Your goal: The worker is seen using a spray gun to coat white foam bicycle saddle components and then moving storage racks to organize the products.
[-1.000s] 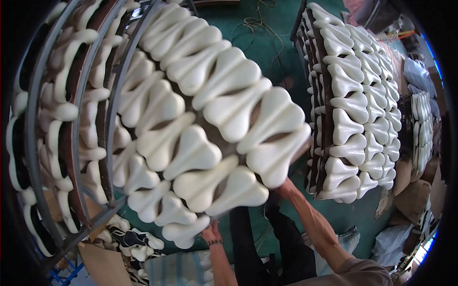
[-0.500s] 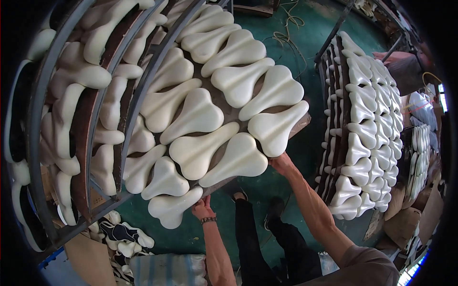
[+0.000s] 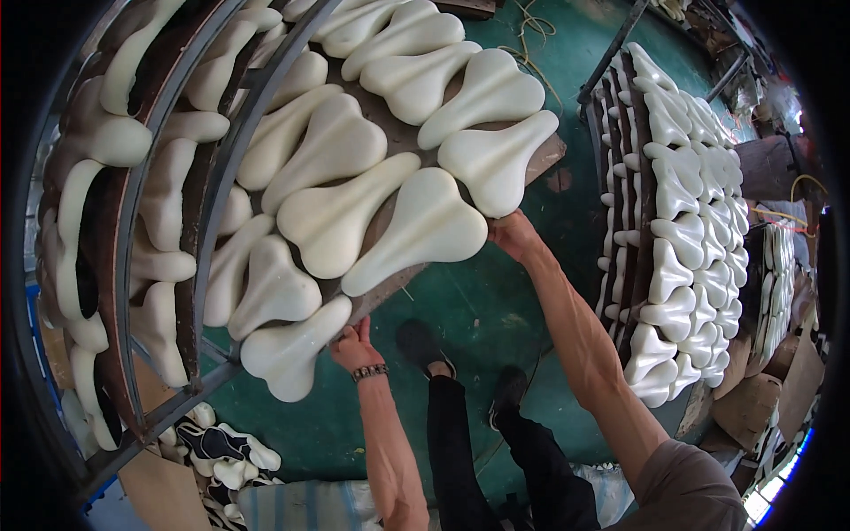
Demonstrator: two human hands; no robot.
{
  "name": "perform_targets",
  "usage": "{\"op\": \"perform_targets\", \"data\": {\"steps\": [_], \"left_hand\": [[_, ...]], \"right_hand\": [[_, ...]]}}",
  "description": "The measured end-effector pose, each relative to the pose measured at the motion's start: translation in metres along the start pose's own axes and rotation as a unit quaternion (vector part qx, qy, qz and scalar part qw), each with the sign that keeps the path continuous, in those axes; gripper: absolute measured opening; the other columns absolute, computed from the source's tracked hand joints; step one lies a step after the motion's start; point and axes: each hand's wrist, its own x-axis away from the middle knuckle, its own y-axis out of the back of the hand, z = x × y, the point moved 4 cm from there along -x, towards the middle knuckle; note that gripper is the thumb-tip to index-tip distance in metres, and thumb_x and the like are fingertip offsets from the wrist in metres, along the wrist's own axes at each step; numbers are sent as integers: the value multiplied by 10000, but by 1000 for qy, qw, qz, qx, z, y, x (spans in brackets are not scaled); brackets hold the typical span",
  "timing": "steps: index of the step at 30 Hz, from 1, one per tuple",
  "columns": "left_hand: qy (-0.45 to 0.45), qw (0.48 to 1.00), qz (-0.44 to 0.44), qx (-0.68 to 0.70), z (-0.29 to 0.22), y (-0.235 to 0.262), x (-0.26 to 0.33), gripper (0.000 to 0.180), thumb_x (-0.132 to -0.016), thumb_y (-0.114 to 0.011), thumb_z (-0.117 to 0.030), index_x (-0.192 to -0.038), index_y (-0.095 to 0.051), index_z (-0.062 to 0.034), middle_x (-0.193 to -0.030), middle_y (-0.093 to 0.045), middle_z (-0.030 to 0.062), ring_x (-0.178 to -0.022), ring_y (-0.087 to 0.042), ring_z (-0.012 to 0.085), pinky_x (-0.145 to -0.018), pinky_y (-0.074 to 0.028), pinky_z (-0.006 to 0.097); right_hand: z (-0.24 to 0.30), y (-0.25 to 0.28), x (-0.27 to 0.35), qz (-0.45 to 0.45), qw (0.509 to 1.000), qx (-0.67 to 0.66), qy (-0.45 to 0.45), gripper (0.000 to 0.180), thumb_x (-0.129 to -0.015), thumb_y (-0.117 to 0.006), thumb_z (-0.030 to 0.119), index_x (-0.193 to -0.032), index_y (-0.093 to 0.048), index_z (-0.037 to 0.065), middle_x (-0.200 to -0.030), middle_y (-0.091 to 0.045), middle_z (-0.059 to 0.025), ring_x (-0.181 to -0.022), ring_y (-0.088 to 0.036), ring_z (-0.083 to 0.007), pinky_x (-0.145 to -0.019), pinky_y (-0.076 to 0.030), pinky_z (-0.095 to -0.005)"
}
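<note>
Green floor (image 3: 465,305) lies beneath a board (image 3: 545,157) of saddle-shaped cushions (image 3: 423,232), gripped by left hand (image 3: 357,350) and right hand (image 3: 515,236).

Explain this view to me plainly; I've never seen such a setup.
There's no machine: these are a person's bare hands, seen from above through a wide fisheye camera worn on the head, so straight edges look bent. The left hand, below a bracelet, and the right hand hold the near edge of a brown board. On it lie cream bicycle-saddle-shaped pads. A metal rack with similar pads stands at left; another stack stands at right.
</note>
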Motion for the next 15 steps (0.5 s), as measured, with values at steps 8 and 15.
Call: {"op": "perform_targets", "data": {"steps": [8, 15], "left_hand": [[-4, 997, 43, -67, -59, 1, -88, 326, -1016, -527, 95, -1341, -549, 76, -1122, -661, 186, -955, -711, 322, -954, -653, 520], [-63, 983, 163, -53, -102, 11, -127, 243, -968, -658, -25, -1202, -677, 38, -1169, -702, 174, -1025, -716, 320, -985, -628, 528]], "right_hand": [[-36, -54, -6, -21, 997, -65, 19, 461, -875, -536, -85, -1331, -592, -63, -1265, -692, -181, -1115, -722, -325, -901, -616, -491], [-75, -88, 1, -40, 994, -103, -5, 629, -828, -636, -64, -1440, -546, 53, -1372, -636, -102, -1233, -649, -291, -1026, -569, -489]]}}
